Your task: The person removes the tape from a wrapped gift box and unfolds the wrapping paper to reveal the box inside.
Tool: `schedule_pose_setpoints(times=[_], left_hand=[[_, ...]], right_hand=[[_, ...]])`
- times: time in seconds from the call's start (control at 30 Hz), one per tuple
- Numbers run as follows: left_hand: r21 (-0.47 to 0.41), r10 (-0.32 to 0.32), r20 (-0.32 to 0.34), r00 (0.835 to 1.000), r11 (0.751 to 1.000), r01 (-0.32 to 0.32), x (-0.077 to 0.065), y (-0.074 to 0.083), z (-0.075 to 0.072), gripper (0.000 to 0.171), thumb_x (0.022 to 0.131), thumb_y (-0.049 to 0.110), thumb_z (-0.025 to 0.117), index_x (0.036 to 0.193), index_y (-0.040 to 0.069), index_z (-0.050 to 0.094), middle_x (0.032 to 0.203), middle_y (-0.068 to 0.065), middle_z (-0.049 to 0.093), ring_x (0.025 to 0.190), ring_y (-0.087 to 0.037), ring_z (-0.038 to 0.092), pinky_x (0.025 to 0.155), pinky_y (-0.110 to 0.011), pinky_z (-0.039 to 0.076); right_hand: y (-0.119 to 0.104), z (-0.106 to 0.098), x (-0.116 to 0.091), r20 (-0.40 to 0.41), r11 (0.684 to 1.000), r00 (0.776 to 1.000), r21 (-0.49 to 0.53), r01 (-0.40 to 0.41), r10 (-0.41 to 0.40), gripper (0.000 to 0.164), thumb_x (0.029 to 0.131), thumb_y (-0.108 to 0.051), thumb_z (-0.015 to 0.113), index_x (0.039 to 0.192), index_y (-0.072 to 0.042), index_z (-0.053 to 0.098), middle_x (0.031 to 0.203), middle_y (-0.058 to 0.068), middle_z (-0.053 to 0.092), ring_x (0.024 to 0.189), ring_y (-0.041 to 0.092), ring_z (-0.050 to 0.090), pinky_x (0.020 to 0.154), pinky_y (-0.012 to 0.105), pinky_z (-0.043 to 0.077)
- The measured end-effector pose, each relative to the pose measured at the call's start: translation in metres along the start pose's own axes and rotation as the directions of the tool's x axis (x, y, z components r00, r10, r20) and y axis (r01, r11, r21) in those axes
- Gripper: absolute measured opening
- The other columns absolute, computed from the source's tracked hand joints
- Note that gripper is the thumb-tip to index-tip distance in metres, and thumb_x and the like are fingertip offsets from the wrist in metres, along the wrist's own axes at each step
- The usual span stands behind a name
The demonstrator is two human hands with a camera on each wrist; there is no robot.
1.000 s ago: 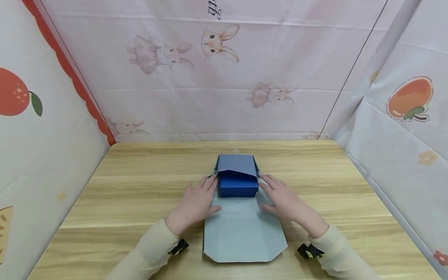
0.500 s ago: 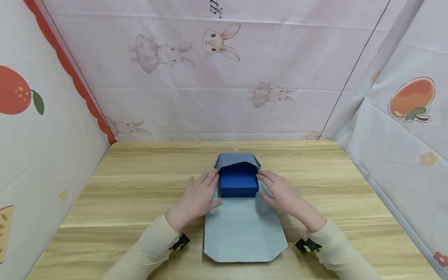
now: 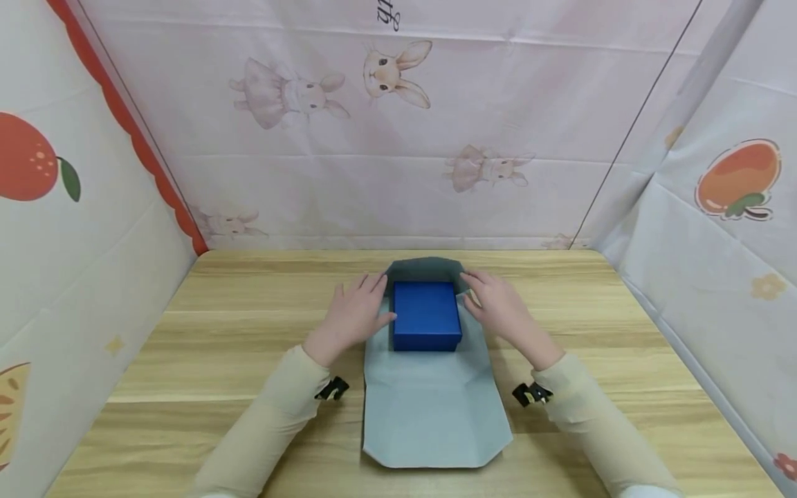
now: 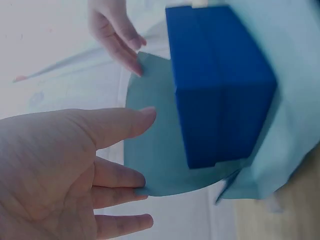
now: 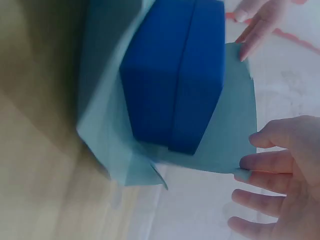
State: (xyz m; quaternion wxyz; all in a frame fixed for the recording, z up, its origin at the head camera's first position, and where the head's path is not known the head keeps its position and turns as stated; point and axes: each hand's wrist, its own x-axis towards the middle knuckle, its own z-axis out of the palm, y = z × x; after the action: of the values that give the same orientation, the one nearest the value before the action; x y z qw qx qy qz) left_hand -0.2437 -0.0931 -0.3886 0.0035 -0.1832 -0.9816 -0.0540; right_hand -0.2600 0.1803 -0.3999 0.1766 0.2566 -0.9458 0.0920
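Observation:
A closed blue box sits on a sheet of pale blue-green paper, toward its far end. Behind the box, the far flap of the paper stands raised. My left hand is at the flap's left corner and my right hand at its right corner, fingers mostly straight. In the left wrist view, the flap's edge meets the fingertips of the left hand. The right wrist view has a paper corner lying between two straight fingers of the right hand.
The wooden table extends on both sides of the paper. A pinkish cloth printed with rabbits hangs behind it. White fruit-print cloths enclose the left and right sides. The paper's near end, with its cut corners, lies flat.
The far flap, earlier folded over the top of the box, has swung back and up, baring the box's lid. Both hands have moved farther from me along with it.

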Motion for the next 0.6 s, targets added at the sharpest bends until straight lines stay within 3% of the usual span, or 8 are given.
schedule_pose_setpoints(times=[0.3, 0.43, 0.6], left_hand=[[0.024, -0.025, -0.012, 1.000, 0.999, 0.025, 0.051, -0.014, 0.000, 0.068, 0.098, 0.044, 0.054, 0.152, 0.010, 0.033, 0.159, -0.008, 0.030, 0.145, -0.032, 0.032, 0.107, -0.063, 0.035], [0.001, -0.035, -0.030, 0.999, 0.999, 0.035, 0.069, -0.021, 0.008, 0.064, 0.099, 0.041, 0.053, 0.152, 0.012, 0.033, 0.161, -0.010, 0.026, 0.148, -0.032, 0.025, 0.110, -0.065, 0.030], [-0.036, -0.053, -0.034, 0.998, 0.998, 0.051, 0.080, -0.028, 0.020, 0.063, 0.099, 0.040, 0.052, 0.153, 0.015, 0.032, 0.164, -0.014, 0.012, 0.150, -0.037, 0.016, 0.111, -0.069, 0.022]], right_hand=[[0.019, 0.013, 0.039, 0.008, 0.996, 0.999, -0.073, -0.048, 0.048, 0.045, 0.090, -0.021, 0.069, 0.128, 0.001, 0.060, 0.132, 0.021, 0.060, 0.120, 0.037, 0.058, 0.092, 0.053, 0.052], [0.029, 0.021, 0.052, 0.007, 0.993, 0.998, -0.102, -0.062, 0.063, 0.046, 0.089, -0.023, 0.070, 0.128, 0.000, 0.060, 0.136, 0.022, 0.055, 0.119, 0.039, 0.058, 0.090, 0.054, 0.051], [0.041, 0.030, 0.062, 0.031, 0.983, 0.993, -0.151, -0.108, 0.114, 0.048, 0.088, -0.027, 0.072, 0.126, 0.000, 0.061, 0.151, 0.022, 0.038, 0.139, 0.041, 0.037, 0.104, 0.060, 0.040]])
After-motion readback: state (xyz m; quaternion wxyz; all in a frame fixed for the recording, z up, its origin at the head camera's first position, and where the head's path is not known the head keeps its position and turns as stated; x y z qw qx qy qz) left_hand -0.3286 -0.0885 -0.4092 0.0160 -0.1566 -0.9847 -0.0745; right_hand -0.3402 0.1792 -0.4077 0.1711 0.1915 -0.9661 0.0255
